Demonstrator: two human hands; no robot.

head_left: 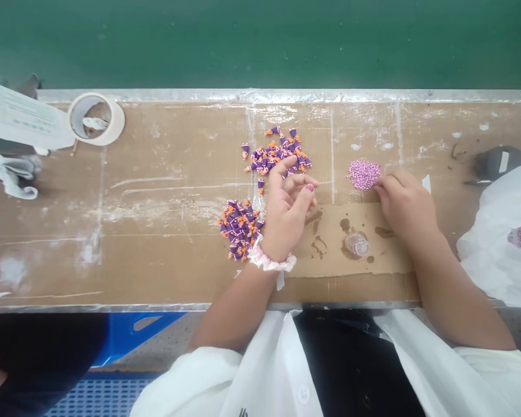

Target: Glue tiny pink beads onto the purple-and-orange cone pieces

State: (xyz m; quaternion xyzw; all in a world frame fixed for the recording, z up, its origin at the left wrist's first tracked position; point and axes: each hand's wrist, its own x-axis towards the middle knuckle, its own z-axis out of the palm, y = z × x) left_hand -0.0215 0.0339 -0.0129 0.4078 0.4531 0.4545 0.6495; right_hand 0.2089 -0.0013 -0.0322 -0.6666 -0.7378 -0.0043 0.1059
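My left hand [287, 205] rests on the brown cardboard-covered bench, fingers loosely curled, its tips touching the far pile of small purple-and-orange pieces [276, 152]; whether it holds one I cannot make out. A second pile of the same pieces [239, 227] lies just left of that wrist, which wears a white frilly band. My right hand [403, 200] lies knuckles up, fingers pinched together at the edge of a small heap of tiny pink beads [363, 174]. A small clear glue bottle [356, 244] lies on a stained cardboard sheet between my hands.
A roll of masking tape [96, 119] sits at the back left beside a printed paper [19, 116]. A white plastic bag [506, 234] with pink beads lies at the right, a dark tool [497, 162] behind it. Another person's dark-clothed arm [30, 359] shows lower left.
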